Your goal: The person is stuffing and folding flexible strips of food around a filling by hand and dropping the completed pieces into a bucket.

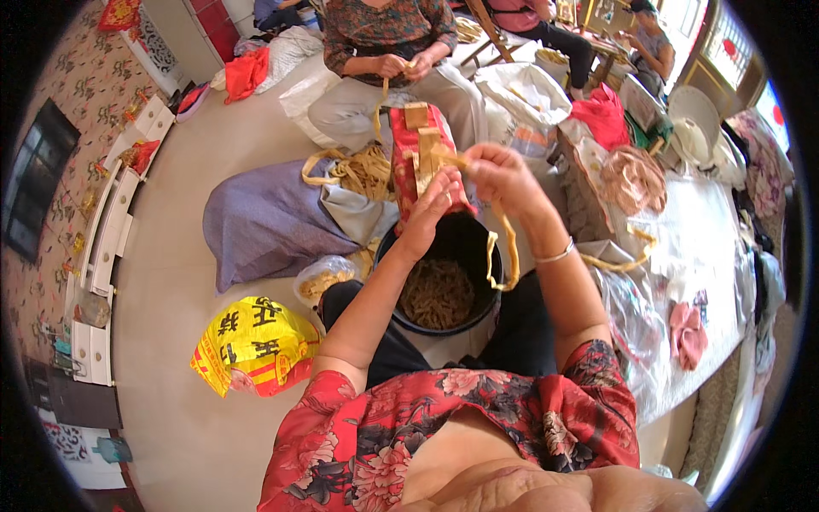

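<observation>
A long tan, flat strip (510, 247) hangs in a loop below my right hand (505, 181), whose thumb and fingers are closed on it. Part of the strip reaches left toward small wooden blocks (428, 141). These stand on a support wrapped in red cloth (401, 136). My left hand (429, 213) is raised close by the blocks, its fingers drawn together; what lies between them is hidden. Under both hands a dark round bucket (497, 294) stands between my knees, with many short tan pieces (437, 294) inside.
Left of the bucket lie a grey-blue cloth (256, 222) with tan strips (367, 171) by it, a clear bag (324, 277) and a yellow-red bag (256, 341). Across from me a seated person (388, 64) handles a strip. Plastic-covered bedding (682, 256) lies right.
</observation>
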`<state>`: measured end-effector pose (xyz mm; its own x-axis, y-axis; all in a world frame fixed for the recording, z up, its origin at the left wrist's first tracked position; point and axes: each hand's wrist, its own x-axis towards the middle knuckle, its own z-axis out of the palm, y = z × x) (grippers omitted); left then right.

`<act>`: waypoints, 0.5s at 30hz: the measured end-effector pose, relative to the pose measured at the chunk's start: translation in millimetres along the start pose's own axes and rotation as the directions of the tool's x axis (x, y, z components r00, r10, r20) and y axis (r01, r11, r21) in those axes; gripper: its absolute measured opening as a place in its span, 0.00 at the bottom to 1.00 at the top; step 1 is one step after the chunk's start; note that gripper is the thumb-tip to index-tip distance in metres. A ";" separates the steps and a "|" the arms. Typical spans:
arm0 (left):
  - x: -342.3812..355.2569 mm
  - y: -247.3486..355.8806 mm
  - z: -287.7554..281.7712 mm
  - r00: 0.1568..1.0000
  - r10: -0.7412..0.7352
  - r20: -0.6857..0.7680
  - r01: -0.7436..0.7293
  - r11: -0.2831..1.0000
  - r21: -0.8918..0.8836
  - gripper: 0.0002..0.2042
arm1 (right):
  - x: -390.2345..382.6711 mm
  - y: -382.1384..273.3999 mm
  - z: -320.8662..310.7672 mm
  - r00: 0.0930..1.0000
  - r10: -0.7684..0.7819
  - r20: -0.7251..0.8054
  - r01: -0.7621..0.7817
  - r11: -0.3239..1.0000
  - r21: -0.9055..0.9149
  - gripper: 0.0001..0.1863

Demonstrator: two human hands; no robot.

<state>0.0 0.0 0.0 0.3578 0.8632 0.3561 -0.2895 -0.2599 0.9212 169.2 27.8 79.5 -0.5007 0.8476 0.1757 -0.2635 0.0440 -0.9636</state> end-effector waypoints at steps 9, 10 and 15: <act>72.7 25.2 -45.2 0.939 0.021 -0.342 -0.218 0.806 -0.550 0.15 | 63.5 27.4 4.1 0.955 0.234 0.180 -0.265 0.949 0.171 0.12; 64.2 32.8 -36.1 0.901 -0.133 -0.412 -0.194 0.726 -0.659 0.14 | 55.9 49.5 3.3 0.937 0.266 0.226 -0.309 0.933 0.184 0.12; 42.9 20.5 -66.1 0.729 -0.233 -0.643 -0.164 0.853 -0.495 0.14 | 25.9 84.3 20.5 0.864 0.484 0.140 -0.488 0.873 -0.013 0.10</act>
<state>-49.2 60.3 23.8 -0.2427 0.9685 -0.0558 -0.7450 -0.1492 0.6502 117.1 42.7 6.9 -0.6755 0.6792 -0.2869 0.0245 -0.3682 -0.9294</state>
